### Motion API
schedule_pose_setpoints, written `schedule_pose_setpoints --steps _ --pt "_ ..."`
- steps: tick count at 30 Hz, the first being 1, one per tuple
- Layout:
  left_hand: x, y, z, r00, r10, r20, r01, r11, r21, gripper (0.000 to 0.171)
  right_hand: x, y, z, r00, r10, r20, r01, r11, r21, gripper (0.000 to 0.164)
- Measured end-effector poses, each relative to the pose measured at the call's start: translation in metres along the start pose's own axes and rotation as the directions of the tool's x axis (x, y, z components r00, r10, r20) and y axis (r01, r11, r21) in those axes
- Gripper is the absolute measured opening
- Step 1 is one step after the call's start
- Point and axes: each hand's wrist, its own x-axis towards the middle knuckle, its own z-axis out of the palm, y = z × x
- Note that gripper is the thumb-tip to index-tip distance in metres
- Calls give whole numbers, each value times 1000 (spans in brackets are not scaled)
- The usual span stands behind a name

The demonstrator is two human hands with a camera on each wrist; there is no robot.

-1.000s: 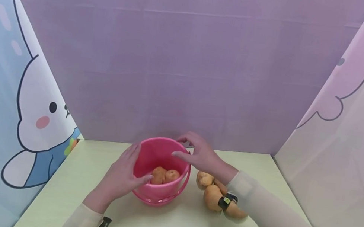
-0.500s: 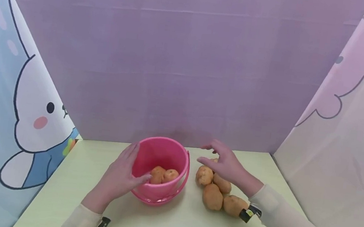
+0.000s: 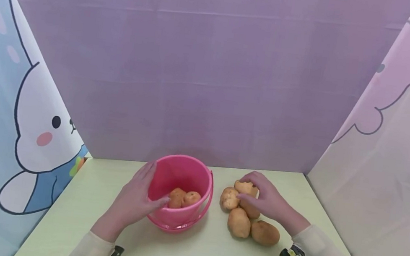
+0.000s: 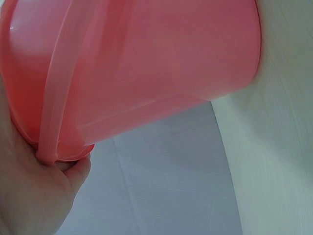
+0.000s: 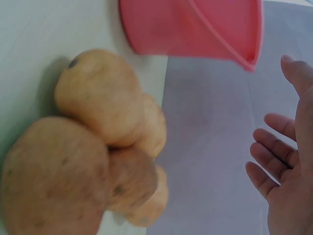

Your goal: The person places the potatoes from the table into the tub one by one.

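A pink bucket (image 3: 179,216) stands upright on the table, with two potatoes (image 3: 191,198) visible inside. My left hand (image 3: 136,194) holds its rim at the left, the thumb lying over the front edge. In the left wrist view the left hand (image 4: 39,196) sits at the rim beside the pivot of the pink handle (image 4: 61,83). To the bucket's right lies a cluster of several brown potatoes (image 3: 239,222). Above the back of that cluster hovers my right hand (image 3: 267,198), fingers spread and apart from the potatoes; the right wrist view shows the hand (image 5: 288,181) holding nothing.
A pale table (image 3: 190,253) carries everything. Behind it rises a purple cloth backdrop (image 3: 210,82). Printed cloth panels flank both sides, a rabbit panel (image 3: 52,98) at the left and a pinkish one (image 3: 386,165) at the right.
My right hand has moved from above the bucket's right rim rightwards to over the potato cluster. My left hand and the bucket have kept their places.
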Motion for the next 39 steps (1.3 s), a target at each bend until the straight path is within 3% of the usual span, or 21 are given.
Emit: schedule_pose_setpoints --steps 8,13,16,21,25,33,39 --pt "0 0 0 1000 3 1 -3 1000 3 126 -24 28 2 999 -14 36 16 997 -73 40" --pt "0 -1 0 1000 9 -2 -9 1000 7 126 -39 43 3 999 35 41 -31 996 -82 48" --pt "0 -1 0 1000 4 1 -4 1000 4 126 -48 47 1 992 106 66 -103 994 -46 55" --pt "0 1 0 1000 0 2 0 1000 0 125 -63 50 -2 958 253 132 -256 967 4 75" --pt "0 1 0 1000 2 -2 -2 1000 -8 126 -73 53 -3 931 310 193 -319 948 18 86" --pt "0 0 1 1000 -1 -3 1 1000 -10 126 -90 60 -2 900 370 230 -390 919 49 82" --pt "0 -1 0 1000 -1 -3 1 1000 -9 126 -98 64 0 882 356 309 -404 908 109 75"
